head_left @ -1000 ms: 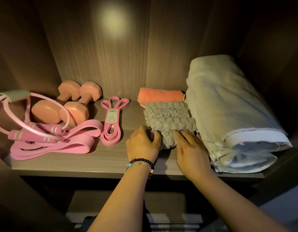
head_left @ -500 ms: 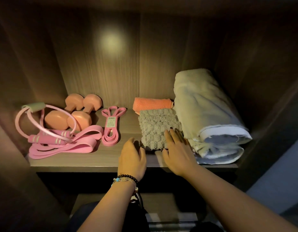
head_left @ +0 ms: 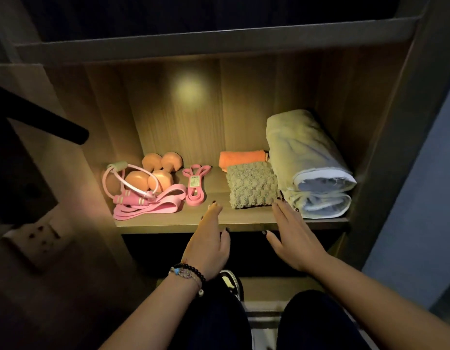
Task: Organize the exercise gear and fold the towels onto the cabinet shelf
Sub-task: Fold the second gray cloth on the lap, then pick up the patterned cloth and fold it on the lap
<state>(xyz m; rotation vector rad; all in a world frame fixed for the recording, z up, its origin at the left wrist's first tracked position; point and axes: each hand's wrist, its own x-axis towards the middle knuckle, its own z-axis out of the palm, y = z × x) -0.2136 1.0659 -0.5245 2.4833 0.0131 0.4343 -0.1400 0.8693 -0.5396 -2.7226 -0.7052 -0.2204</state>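
On the lit cabinet shelf (head_left: 168, 221) a folded grey towel (head_left: 251, 184) lies in front of a folded orange towel (head_left: 241, 157). A large rolled pale towel (head_left: 309, 160) fills the right side. At the left sit two orange dumbbells (head_left: 153, 173), a pink ring with a jump rope (head_left: 125, 188), a wide pink band (head_left: 153, 205) and a small pink band (head_left: 194, 185). My left hand (head_left: 208, 243) hovers at the shelf's front edge with straight fingers, holding nothing. My right hand (head_left: 292, 236) is spread open just before the grey towel's corner.
A shelf board (head_left: 218, 44) spans above the lit compartment. A dark bar (head_left: 42, 114) juts in from the left above a wall socket (head_left: 39, 236). Below the shelf is a dark opening, with my legs and a shoe (head_left: 231, 284) beneath.
Both hands have let go of the grey towel and drawn back to the shelf's front edge. The camera has pulled away, showing more of the cabinet.
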